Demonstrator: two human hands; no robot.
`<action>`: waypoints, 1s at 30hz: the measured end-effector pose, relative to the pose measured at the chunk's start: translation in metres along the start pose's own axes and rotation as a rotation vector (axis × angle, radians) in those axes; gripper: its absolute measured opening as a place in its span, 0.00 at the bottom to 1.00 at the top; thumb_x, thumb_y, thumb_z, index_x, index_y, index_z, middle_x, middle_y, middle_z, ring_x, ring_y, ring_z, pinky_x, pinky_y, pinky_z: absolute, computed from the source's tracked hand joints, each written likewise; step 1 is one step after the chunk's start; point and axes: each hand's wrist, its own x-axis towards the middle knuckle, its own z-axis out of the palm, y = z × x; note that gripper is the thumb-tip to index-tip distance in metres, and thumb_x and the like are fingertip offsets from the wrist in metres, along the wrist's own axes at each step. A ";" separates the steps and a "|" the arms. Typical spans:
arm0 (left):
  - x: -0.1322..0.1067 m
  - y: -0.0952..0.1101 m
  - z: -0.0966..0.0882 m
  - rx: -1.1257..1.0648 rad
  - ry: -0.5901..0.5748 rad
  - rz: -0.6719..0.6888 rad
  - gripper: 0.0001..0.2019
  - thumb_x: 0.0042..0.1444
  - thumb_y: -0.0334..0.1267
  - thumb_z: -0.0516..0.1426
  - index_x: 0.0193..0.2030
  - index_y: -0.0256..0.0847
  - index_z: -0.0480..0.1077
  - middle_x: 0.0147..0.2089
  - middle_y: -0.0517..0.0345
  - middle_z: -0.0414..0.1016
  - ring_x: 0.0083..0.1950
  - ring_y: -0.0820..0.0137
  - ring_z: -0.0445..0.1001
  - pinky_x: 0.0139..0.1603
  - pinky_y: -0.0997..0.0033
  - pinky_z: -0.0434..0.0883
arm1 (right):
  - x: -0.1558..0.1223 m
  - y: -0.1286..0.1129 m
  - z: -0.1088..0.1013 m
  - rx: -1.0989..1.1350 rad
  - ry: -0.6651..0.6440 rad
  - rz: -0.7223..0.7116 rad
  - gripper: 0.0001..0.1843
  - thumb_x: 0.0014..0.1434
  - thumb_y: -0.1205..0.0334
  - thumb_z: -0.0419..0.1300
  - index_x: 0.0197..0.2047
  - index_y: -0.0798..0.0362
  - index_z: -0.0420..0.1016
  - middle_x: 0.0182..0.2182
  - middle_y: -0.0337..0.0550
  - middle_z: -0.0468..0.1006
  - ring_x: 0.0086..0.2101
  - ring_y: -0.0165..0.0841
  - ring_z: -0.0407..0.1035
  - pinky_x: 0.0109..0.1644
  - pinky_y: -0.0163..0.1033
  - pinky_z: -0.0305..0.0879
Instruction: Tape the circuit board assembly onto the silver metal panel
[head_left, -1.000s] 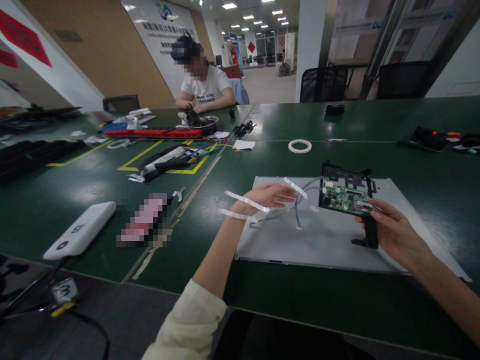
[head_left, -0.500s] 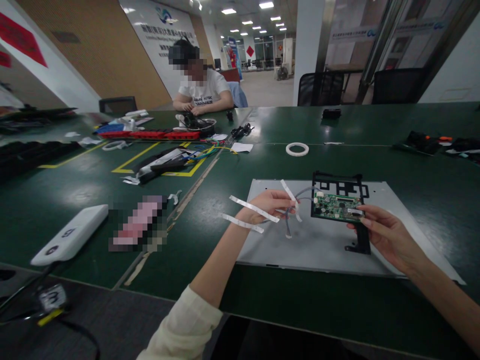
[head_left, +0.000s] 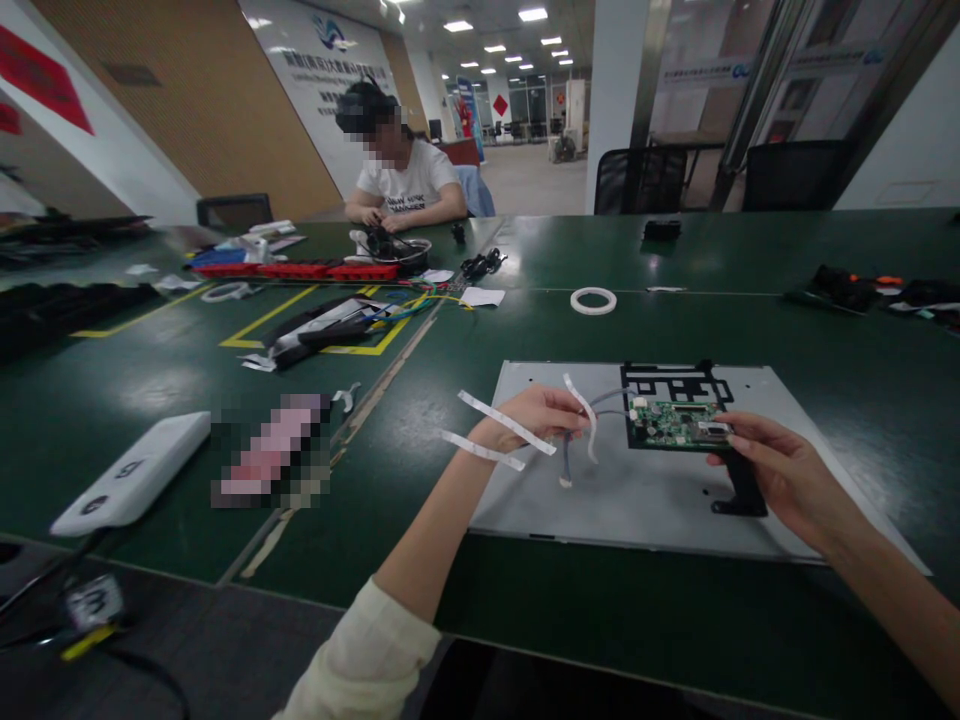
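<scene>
My right hand (head_left: 772, 460) pinches the right edge of a green circuit board (head_left: 679, 422), which sits on a black plastic bracket (head_left: 739, 485). Both are over a flat grey panel (head_left: 600, 510) on the table. My left hand (head_left: 536, 420) is closed on a grey cable (head_left: 611, 413) that runs to the white connector on the board's left side; its other end, with a small plug, dangles below the fingers. A white tape strip (head_left: 591, 425) hangs at the left fingertips. More tape strips (head_left: 506, 420) are stuck across the left hand and wrist.
A roll of white tape (head_left: 593, 301) lies behind the panel. To the left are a white power bank-like device (head_left: 135, 475) and a blurred pink item (head_left: 274, 450). Cables and a black-and-silver bundle (head_left: 322, 328) lie farther back. Across the table sits a person (head_left: 412, 180).
The board and bracket have tipped flatter and shifted slightly right with my right hand. My left hand keeps the cable and has barely moved.
</scene>
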 end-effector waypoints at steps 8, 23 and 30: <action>0.005 -0.011 -0.006 0.132 -0.010 -0.070 0.09 0.44 0.33 0.64 0.33 0.32 0.76 0.27 0.58 0.73 0.26 0.78 0.70 0.26 0.80 0.63 | 0.003 0.003 -0.001 -0.048 -0.047 0.083 0.20 0.50 0.60 0.70 0.47 0.49 0.75 0.47 0.44 0.72 0.36 0.33 0.72 0.37 0.29 0.71; 0.000 0.000 -0.003 0.039 0.007 -0.060 0.11 0.43 0.33 0.65 0.35 0.32 0.76 0.27 0.58 0.72 0.25 0.79 0.67 0.23 0.81 0.61 | 0.004 0.002 -0.001 -0.025 0.022 0.111 0.21 0.51 0.58 0.69 0.49 0.46 0.74 0.46 0.42 0.73 0.33 0.28 0.72 0.31 0.25 0.70; 0.005 -0.009 -0.003 0.027 0.039 -0.070 0.09 0.44 0.31 0.64 0.34 0.30 0.75 0.26 0.57 0.73 0.24 0.80 0.68 0.23 0.81 0.60 | 0.007 0.008 -0.002 -0.094 -0.024 0.114 0.23 0.51 0.58 0.69 0.51 0.48 0.72 0.49 0.43 0.71 0.36 0.30 0.71 0.34 0.26 0.70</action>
